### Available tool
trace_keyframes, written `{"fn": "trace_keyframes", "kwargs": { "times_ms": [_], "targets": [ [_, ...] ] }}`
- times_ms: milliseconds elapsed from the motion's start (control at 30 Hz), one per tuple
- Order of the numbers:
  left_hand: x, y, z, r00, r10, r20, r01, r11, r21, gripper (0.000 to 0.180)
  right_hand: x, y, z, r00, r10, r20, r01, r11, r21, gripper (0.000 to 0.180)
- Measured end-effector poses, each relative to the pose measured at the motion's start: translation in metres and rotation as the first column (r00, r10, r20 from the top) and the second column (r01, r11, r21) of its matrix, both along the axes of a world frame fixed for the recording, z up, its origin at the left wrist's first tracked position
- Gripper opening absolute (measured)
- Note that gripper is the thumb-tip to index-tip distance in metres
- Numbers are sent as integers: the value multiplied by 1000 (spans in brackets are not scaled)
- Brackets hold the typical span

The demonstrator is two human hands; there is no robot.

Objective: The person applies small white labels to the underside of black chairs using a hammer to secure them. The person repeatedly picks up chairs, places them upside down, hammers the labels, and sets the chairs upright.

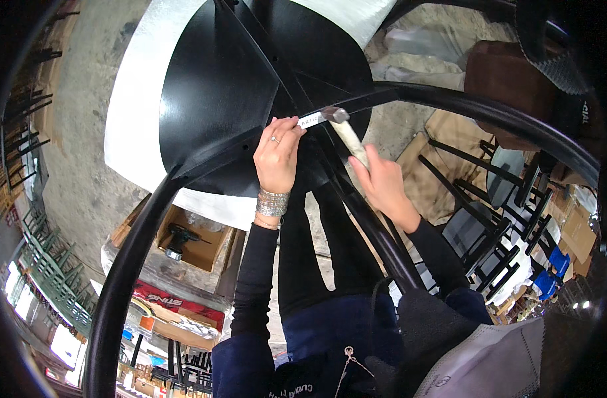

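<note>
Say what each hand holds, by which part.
Right hand: a hammer, by its handle. Left hand: touching a white strip at its left end; whether gripped cannot be told.

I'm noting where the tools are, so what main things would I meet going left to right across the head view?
Green frames, drill, left hand, white strip, hammer, right hand, dark chairs.

Close, downward fisheye view from head height

Tilted, pale-handled hammer (347, 137), head at the right end of a white strip (310, 121) on an upturned black chair (214, 93)
</note>
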State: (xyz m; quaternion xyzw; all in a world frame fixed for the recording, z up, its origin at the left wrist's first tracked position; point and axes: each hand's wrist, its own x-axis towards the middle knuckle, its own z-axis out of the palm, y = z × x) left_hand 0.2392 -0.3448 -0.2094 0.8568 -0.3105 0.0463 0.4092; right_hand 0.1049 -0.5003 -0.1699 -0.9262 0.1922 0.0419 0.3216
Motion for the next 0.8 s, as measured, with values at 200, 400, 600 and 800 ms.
{"fn": "trace_keyframes", "kwargs": {
  "times_ms": [200,400,600,800],
  "targets": [
    [0,-1,1,1000,2,4,-2,1000,-26,14,-16,4,-1,957,-78,279,49,993,109,29],
    [2,2,1,999,-29,36,29,1000,5,19,-2,7,11,991,-133,-7,133,991,16,28],
    [9,5,8,999,-40,34,38,998,40,38,1,8,12,998,21,-52,-16,996,88,24],
    [6,6,4,998,-14,-59,13,1000,-25,47,10,13,13,996,71,-60,-65,994,87,25]
  ]
}}
